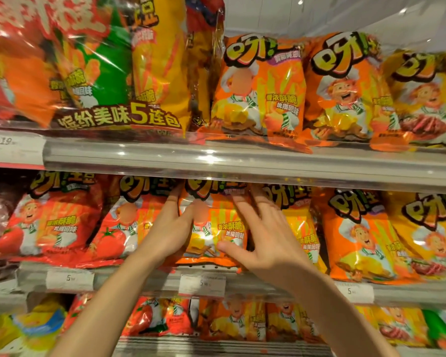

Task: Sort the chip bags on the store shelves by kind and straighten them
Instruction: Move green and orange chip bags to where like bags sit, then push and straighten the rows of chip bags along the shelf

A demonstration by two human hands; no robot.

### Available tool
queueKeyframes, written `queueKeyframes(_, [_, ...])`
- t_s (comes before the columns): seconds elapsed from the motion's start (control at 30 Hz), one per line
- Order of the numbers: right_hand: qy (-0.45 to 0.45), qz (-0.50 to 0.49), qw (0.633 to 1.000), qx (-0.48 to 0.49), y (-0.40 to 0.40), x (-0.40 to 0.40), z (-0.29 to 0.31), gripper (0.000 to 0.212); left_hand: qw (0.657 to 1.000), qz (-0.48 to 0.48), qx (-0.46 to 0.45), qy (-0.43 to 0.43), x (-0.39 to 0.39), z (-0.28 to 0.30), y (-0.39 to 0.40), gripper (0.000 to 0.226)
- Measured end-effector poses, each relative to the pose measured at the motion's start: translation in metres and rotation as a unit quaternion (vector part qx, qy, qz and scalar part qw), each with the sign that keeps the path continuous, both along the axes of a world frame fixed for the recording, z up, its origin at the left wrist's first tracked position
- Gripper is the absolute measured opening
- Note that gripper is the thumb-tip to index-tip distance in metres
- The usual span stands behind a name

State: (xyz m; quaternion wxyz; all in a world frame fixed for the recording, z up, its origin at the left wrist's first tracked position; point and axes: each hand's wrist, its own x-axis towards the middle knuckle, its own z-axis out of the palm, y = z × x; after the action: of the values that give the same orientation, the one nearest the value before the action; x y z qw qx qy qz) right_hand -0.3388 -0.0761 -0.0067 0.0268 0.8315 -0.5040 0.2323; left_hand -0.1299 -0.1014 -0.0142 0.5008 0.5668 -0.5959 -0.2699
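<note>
Low in the frame, both forearms reach up to the middle shelf point(242, 282). The left hand point(169, 233) lies flat against the left edge of an upright orange chip bag point(211, 228) at centre frame; the right hand point(262, 233), fingers spread, presses its front. The bag's long axis stands vertical between them, both hands equally near. Beyond its left edge sit red tomato bags point(113, 228)

The multipack point(93, 81) reads "缤纷美味5连包"; a price tag point(70, 279) shows "5".
</note>
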Motion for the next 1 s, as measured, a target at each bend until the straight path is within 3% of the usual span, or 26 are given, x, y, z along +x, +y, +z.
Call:
queueKeyframes(0.1, [0.059, -0.001, 0.998, 0.018, -0.011, 0.015, -0.006, 0.088, 0.999, 0.009, -0.022, -0.023, 0.001, -0.001, -0.001, 0.062])
queueKeyframes(0.27, [0.075, -0.007, 0.997, 0.002, -0.019, 0.018, -0.014, 0.083, 0.981, 0.031, -0.101, -0.163, 0.010, -0.014, 0.016, 0.059])
queueKeyframes(0.33, [0.085, -0.007, 0.996, -0.008, -0.019, 0.021, -0.016, 0.087, 0.955, 0.078, -0.154, -0.243, 0.025, -0.019, 0.021, 0.050])
queueKeyframes(0.4, [0.088, 0.008, 0.996, -0.031, -0.019, 0.027, -0.016, 0.091, 0.905, 0.131, -0.181, -0.361, 0.043, -0.024, 0.022, 0.044])
queueKeyframes(0.5, [0.098, 0.039, 0.994, -0.039, -0.025, 0.039, -0.020, 0.088, 0.855, 0.161, -0.133, -0.475, 0.065, -0.035, 0.018, 0.050])
queueKeyframes(0.63, [0.099, 0.037, 0.993, -0.042, -0.040, 0.050, -0.042, 0.087, 0.829, 0.177, -0.133, -0.514, 0.071, -0.046, 0.018, 0.056])
queueKeyframes(1.0, [0.090, 0.002, 0.995, -0.035, -0.042, 0.063, -0.052, 0.082, 0.837, 0.181, -0.146, -0.496, 0.076, -0.049, 0.008, 0.060])
